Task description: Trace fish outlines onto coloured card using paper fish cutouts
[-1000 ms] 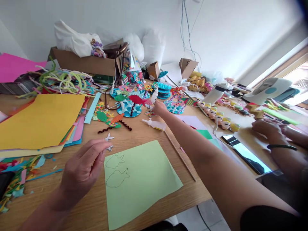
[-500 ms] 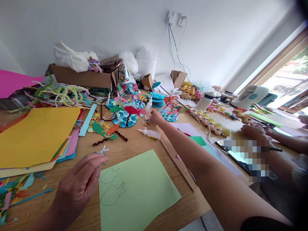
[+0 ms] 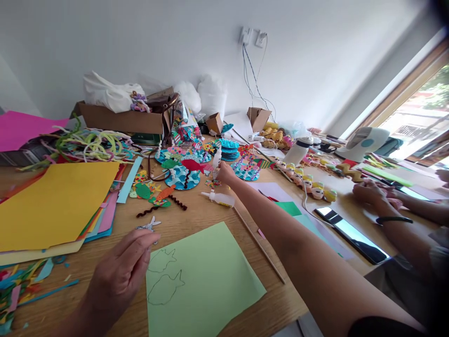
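More of the small grey forked piece (image 3: 149, 225) now shows past my left hand (image 3: 121, 260), its grip drawn together beside the pale-green paper sheet (image 3: 210, 276); whether it pinches that piece I cannot tell. My right hand (image 3: 226, 174) remains by the white plastic bottle (image 3: 217, 157), its grip hidden.

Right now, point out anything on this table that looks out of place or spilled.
A squeeze bottle lies on its side, nozzle to the left, rather than standing; I see no spill. Loose paper scraps are strewn at the near left, untidy beside the stack of coloured sheets.
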{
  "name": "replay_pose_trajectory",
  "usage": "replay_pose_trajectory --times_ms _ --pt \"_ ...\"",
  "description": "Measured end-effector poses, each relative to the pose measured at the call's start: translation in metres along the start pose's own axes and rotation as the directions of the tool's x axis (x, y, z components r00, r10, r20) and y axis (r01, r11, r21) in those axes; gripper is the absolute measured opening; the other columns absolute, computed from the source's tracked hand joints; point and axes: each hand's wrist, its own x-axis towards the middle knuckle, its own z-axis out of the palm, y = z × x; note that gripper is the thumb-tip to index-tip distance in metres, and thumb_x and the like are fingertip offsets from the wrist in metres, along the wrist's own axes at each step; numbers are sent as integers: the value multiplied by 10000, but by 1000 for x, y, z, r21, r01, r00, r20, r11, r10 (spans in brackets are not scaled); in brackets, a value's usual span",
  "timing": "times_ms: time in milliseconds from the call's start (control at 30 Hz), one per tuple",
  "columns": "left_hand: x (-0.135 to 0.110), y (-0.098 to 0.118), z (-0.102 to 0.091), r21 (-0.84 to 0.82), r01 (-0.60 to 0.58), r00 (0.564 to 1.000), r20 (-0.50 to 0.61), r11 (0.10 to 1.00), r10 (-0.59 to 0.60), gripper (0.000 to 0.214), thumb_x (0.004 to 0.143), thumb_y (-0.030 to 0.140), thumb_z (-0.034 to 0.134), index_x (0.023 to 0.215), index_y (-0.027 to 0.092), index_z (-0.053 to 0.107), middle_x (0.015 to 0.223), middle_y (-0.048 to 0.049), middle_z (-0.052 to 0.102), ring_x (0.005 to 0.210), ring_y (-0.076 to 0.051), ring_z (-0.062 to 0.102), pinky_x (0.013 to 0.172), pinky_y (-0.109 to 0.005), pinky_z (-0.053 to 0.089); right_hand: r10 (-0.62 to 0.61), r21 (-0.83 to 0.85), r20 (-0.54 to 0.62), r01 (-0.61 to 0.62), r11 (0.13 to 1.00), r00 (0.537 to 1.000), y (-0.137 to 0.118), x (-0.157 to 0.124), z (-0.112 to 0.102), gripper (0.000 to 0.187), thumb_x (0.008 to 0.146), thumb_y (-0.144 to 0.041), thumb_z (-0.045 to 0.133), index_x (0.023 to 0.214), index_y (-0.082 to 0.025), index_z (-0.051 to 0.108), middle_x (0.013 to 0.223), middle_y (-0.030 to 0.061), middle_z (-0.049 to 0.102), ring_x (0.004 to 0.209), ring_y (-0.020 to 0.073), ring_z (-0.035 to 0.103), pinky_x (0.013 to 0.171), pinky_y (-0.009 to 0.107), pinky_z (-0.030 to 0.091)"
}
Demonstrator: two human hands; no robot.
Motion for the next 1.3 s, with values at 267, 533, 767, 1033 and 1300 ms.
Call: replay_pose_trajectory --times_ms 267,533,767,1033,1300 --pt "0 -1 3 -49 8 1000 17 999 -8 198 851 140 418 976 220 548 853 -18 655 796 -140 644 734 -234 520 -61 92 -245 86 992 967 2 -15 -32 293 758 -139 416 1048 -140 458 1030 106 568 916 180 514 767 267 386" --pt "10 5 -2 -163 167 985 -7 972 -170 177 851 239 454 1005 209 535 943 -47 592 841 -170 585 775 -317 498 -209 491 -270 321 810 940 -14 -116 -93 278 682 -221 560 933 -194 442 791 -15 560 641 102 516 607 218 399" --pt "18 48 -16 -505 528 842 417 683 -343 294 802 364 520 1032 181 533 925 -30 576 776 -145 568 610 -251 496 -600 597 55 456 660 798 -77 -227 -110 265 621 -183 642 816 -204 462 713 -47 516 598 69 469 550 184 352" --pt "-24 65 -27 -496 709 705 486 502 -516 155 765 320 548 796 170 570 575 44 523 548 -97 508 500 -200 416 -542 804 157 212 555 825 -84 -267 -81 263 645 -191 641 792 -217 425 711 -61 502 547 64 469 515 194 371" --pt "-50 79 -24 -500 814 557 530 295 -640 186 710 332 589 784 169 538 594 44 539 528 -91 515 460 -184 418 -362 871 211 -6 491 908 -76 -302 -41 218 652 -202 621 806 -219 467 634 -64 490 569 89 459 537 212 363"
